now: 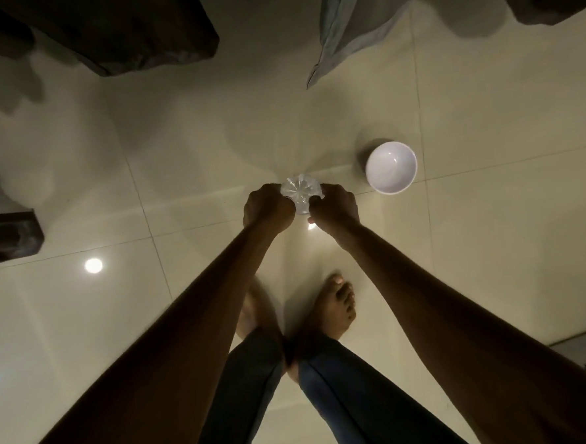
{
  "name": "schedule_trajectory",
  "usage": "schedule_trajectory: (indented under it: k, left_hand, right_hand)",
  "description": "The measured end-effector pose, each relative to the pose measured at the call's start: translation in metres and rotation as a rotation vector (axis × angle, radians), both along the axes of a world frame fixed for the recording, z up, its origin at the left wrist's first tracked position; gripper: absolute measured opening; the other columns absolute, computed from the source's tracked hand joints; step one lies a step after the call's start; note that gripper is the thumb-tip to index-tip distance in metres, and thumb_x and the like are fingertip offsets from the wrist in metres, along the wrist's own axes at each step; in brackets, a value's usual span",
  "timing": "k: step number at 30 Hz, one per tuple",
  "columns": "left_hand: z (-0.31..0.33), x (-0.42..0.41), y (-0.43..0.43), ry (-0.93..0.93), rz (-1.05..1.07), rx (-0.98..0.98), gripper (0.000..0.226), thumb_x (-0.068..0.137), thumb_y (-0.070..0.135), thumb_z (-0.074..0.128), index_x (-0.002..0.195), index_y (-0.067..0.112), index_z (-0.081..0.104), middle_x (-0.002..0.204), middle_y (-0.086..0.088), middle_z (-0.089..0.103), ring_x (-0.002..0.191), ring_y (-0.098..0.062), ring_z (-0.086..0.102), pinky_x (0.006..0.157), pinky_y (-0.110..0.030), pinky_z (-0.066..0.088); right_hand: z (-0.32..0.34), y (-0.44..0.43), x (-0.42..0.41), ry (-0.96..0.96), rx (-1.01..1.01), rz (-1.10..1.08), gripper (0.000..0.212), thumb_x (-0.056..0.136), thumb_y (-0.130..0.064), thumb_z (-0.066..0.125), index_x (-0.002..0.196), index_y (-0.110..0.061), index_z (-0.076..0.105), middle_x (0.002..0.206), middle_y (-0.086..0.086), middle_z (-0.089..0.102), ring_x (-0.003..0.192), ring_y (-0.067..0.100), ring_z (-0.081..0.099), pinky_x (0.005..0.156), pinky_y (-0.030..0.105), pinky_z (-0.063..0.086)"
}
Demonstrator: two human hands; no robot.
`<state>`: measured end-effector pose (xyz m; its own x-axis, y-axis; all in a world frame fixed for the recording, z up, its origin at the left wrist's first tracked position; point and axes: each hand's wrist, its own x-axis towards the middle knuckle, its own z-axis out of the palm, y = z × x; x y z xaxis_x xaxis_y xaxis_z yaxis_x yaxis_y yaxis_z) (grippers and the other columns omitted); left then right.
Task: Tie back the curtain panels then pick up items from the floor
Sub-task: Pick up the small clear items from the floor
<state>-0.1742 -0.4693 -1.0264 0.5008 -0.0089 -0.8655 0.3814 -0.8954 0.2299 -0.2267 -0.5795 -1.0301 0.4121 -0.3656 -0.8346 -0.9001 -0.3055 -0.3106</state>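
Though the left hand (266, 208) and right hand (335, 208) grip a clear bottle (299, 191), they hide most of it.

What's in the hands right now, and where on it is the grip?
Clear plastic bottle; left hand and right hand grip opposite sides near its ribbed end.

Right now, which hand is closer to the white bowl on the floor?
Right. The right hand grips the clear bottle just beside the white bowl, not touching it; the left hand grips the bottle's other side, farther away.
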Motion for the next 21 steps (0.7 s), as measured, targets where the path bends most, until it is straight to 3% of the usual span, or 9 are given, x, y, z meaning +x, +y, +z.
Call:
schedule_trajectory:
  k: [4,7,11,13,18,21]
  left_hand:
    - [0.070,-0.017,0.016,-0.053,0.162,-0.108,0.047,0.091,0.027,0.051,0.137,0.023,0.061,0.116,-0.012,0.074,0.105,-0.033,0.071,0.092,-0.044,0.059]
    - [0.139,-0.023,0.035,-0.102,0.222,-0.167,0.047,0.085,0.035,0.054,0.129,0.027,0.067,0.106,-0.007,0.077,0.095,-0.028,0.074,0.085,-0.045,0.061]
    - [0.238,-0.019,0.053,-0.135,0.297,-0.232,0.041,0.089,0.024,0.058,0.129,0.031,0.065,0.072,0.003,0.076,0.060,-0.013,0.073,0.060,-0.030,0.062]
    - [0.289,-0.015,0.059,-0.151,0.342,-0.270,0.043,0.090,0.020,0.058,0.132,0.031,0.064,0.065,0.002,0.074,0.057,-0.014,0.072,0.054,-0.028,0.060]
    - [0.405,-0.009,0.073,-0.219,0.352,-0.342,0.040,0.092,0.016,0.057,0.130,0.025,0.068,0.065,0.000,0.072,0.054,-0.014,0.067,0.061,-0.037,0.063]
    - [0.468,-0.022,0.077,-0.247,0.422,-0.364,0.040,0.092,0.015,0.058,0.130,0.021,0.067,0.065,-0.001,0.072,0.057,-0.016,0.066,0.068,-0.042,0.063]
  right_hand:
    - [0.071,0.001,-0.016,-0.067,0.058,0.096,0.047,0.091,-0.021,0.045,0.133,-0.023,0.064,0.113,0.010,0.076,0.096,0.028,0.073,0.088,0.041,0.060]
    - [0.143,0.001,-0.016,-0.084,0.092,0.173,0.053,0.093,-0.027,0.047,0.145,-0.024,0.055,0.122,0.014,0.073,0.097,0.022,0.074,0.094,0.037,0.058]
    - [0.249,0.009,-0.009,-0.131,0.110,0.195,0.048,0.094,-0.029,0.050,0.141,-0.022,0.060,0.120,0.013,0.074,0.106,0.026,0.072,0.096,0.039,0.056]
    - [0.302,0.014,-0.005,-0.155,0.103,0.195,0.043,0.094,-0.029,0.051,0.135,-0.022,0.064,0.110,0.011,0.077,0.100,0.026,0.074,0.093,0.040,0.057]
    - [0.421,0.025,-0.001,-0.233,0.098,0.193,0.030,0.092,-0.026,0.051,0.111,-0.020,0.073,0.077,0.006,0.077,0.077,0.025,0.074,0.082,0.041,0.059]
    - [0.479,0.030,-0.005,-0.248,0.066,0.218,0.034,0.093,-0.031,0.052,0.117,-0.019,0.072,0.081,0.005,0.078,0.082,0.023,0.075,0.088,0.040,0.058]
